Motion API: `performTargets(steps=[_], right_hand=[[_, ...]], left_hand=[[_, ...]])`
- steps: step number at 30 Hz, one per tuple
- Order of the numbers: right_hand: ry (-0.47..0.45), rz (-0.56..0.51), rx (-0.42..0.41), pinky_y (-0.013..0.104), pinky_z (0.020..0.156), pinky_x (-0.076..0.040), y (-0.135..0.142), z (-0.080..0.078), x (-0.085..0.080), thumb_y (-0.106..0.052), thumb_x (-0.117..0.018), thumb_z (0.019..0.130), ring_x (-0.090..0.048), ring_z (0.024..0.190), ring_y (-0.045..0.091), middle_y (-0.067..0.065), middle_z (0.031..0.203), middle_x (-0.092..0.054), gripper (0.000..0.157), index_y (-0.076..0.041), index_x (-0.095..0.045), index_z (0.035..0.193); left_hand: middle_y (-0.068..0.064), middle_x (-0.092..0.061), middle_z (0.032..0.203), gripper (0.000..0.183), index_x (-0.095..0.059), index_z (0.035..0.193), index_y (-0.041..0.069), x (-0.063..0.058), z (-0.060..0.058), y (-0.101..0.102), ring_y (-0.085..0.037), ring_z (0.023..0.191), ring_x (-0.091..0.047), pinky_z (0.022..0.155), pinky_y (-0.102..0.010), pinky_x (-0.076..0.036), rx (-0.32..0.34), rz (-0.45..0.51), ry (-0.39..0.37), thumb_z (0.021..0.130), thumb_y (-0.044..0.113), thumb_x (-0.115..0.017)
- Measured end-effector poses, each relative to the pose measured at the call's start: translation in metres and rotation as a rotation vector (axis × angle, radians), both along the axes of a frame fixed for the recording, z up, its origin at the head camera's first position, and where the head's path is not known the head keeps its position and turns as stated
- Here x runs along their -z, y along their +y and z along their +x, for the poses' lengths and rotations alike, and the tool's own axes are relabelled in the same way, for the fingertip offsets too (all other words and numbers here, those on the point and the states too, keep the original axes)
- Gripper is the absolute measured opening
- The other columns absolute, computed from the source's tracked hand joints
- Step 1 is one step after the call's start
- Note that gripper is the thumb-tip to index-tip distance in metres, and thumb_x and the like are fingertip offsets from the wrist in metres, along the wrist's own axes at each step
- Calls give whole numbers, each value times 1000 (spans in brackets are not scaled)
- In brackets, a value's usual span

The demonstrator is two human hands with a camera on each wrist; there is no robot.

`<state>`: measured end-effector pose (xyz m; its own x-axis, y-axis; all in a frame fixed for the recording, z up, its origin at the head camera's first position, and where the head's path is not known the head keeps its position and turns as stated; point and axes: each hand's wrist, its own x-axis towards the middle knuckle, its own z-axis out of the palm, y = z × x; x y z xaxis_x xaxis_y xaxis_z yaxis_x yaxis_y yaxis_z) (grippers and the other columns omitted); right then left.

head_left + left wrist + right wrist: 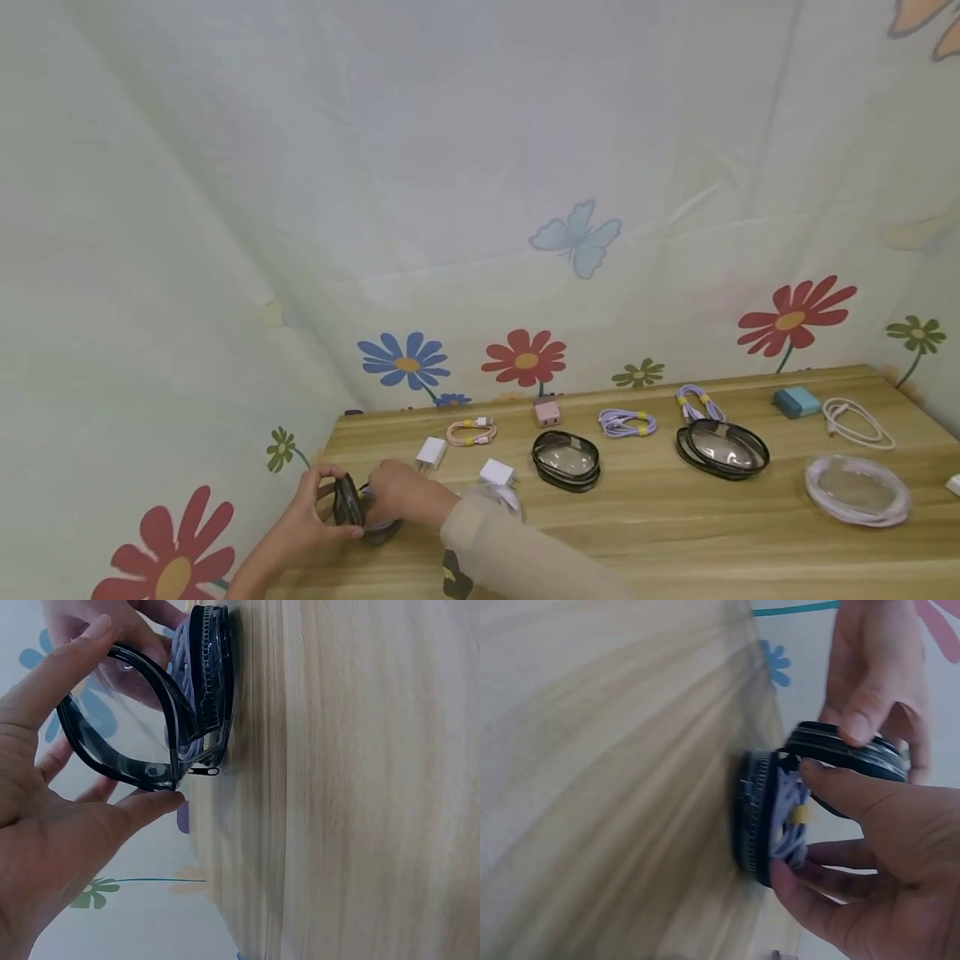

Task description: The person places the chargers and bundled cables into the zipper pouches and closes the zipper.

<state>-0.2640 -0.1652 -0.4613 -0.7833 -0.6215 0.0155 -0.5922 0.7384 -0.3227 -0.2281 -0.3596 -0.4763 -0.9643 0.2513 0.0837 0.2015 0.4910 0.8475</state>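
Note:
At the table's left end, a small round zip case (pixel 348 502) with clear faces and black trim stands unzipped. My left hand (pixel 311 515) holds its raised lid (pixel 120 769) between thumb and fingers. The lower half (pixel 751 817) rests on the table, its zipper teeth showing. Inside it lies a coiled lilac cable (pixel 786 802) with a yellow tie. My right hand (pixel 411 497) reaches into the case and grips the coil, thumb on one side and fingers on the other. In the left wrist view, the lid and cable partly hide the right hand.
Near the right hand lie white chargers (pixel 431 452), an orange cable (pixel 472 432) and a clear case (pixel 510 498) partly behind the sleeve. Black-trimmed cases (pixel 566 461), a pink charger (pixel 547 412), lilac cables (pixel 628 423), a blue charger (pixel 798 402) and a white-trimmed case (pixel 857 490) lie farther right.

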Motion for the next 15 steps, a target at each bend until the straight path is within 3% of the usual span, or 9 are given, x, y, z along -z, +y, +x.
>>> performTargets(steps=[5, 9, 15], right_hand=[[127, 74, 15, 19, 66, -45, -6, 1, 12, -45, -84, 78, -52, 71, 6, -6, 77, -62, 33, -16, -70, 79], [163, 129, 26, 21, 72, -48, -10, 2, 13, -53, -84, 78, -56, 76, 7, -5, 81, -65, 37, -18, -74, 84], [77, 120, 34, 20, 66, -46, -8, 0, 4, -45, -86, 77, -54, 70, 8, -6, 77, -64, 33, -16, -73, 83]], left_hand=[[-27, -25, 141, 90, -33, 130, -4, 2, -3, 1, -64, 134, -32, 104, -62, -43, 9, -8, 19, 64, -3, -94], [-28, -26, 141, 91, -35, 130, -6, 0, -2, 1, -63, 133, -33, 105, -62, -40, 32, -4, 62, 62, -3, -95], [-27, -31, 139, 90, -37, 130, -5, 0, -3, 2, -62, 132, -36, 105, -64, -39, 46, -44, 106, 62, 0, -96]])
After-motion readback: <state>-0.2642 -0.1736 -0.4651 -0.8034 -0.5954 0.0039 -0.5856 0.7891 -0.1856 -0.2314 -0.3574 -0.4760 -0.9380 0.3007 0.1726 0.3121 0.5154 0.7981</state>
